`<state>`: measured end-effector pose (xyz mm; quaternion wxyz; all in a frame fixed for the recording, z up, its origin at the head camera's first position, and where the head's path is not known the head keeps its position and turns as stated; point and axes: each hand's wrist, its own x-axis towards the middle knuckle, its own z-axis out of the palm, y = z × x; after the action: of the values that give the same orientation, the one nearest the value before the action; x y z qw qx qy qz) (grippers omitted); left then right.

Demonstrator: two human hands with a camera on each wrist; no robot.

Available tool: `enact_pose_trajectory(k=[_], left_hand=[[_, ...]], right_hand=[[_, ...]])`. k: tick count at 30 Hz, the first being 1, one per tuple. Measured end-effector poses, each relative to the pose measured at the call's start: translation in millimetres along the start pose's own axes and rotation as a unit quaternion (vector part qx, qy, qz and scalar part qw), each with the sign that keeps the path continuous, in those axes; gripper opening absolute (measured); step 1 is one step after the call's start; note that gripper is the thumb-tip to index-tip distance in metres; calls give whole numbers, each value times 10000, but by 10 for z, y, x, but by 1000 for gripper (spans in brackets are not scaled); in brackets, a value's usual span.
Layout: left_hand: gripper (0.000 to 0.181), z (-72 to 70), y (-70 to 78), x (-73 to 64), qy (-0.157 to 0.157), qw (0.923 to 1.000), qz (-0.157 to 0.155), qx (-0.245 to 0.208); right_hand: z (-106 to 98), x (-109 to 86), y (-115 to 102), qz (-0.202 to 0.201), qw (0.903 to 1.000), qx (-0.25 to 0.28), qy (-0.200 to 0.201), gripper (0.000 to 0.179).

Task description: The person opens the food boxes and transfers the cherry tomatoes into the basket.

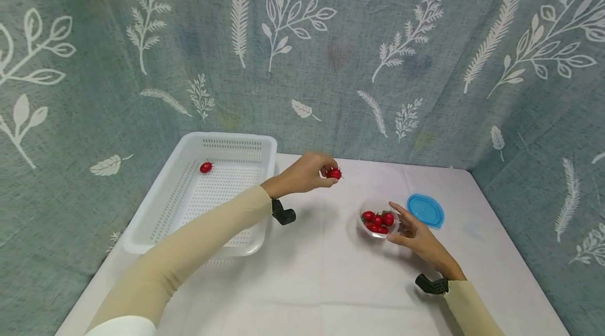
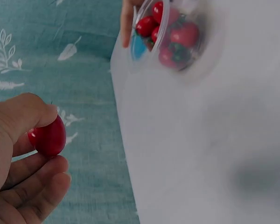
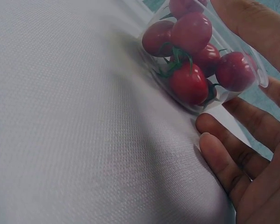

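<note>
My left hand [image 1: 309, 174] pinches a red cherry tomato [image 1: 334, 174] between thumb and fingers, raised above the table between the basket and the cup. The left wrist view shows this cherry tomato [image 2: 51, 136] up close, with the lower fingers loosely bent beneath it. To the right, a small clear plastic cup [image 1: 367, 206] holds several cherry tomatoes [image 1: 377, 220] with green stems. My right hand [image 1: 418, 237] holds the cup from its right side, thumb and forefinger spread around it. In the right wrist view the two lowest fingers [image 3: 224, 161] lie beside the base.
A white perforated basket [image 1: 271, 168] stands at the left with one cherry tomato [image 1: 205, 167] near its far end. Behind my right hand lies a blue lid [image 1: 426, 211] on the white-covered table [image 1: 293, 294]. Leaf-patterned curtains [image 1: 331, 89] enclose the back and sides.
</note>
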<state>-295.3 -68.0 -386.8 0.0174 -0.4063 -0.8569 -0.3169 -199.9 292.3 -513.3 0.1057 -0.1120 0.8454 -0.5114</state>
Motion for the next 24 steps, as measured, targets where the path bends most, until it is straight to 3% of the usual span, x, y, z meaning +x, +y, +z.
enact_pose_trajectory(k=[11,18,24], left_hand=[[11,-271,-236,-272,359,9990,-237,145],[19,-461,-349,-486,711,9960,-376,392],[21,-623,-468,-664,1031,9907,-573,685]], right_hand=[[3,7,4,70,10000,5,26,86],[5,4,14,-233,9995,169,-97,86],[-1,-4,11,-267,9994,198,-93,85]])
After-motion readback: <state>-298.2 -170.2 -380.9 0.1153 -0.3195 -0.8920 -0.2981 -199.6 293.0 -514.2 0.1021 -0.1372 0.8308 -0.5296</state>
